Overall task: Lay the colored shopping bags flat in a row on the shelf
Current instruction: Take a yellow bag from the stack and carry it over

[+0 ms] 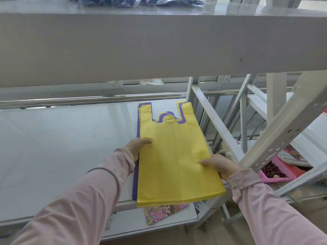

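Metal shelf (62,147): wide bare surface on the left, bags only at its right end. Yellow bags (177,156) lie flat there as a stack, handles to the far side, near edge overhanging the shelf front. Purple bags (135,174) sit beneath, showing along the left edge and at the handles. A printed cartoon bag (164,212) shows on the lower shelf below. Left hand (137,145) grips the stack's left edge; right hand (221,165) pinches its right edge, thumb on top. Judgement: the colors are still piled together; the row leftward is not yet laid.
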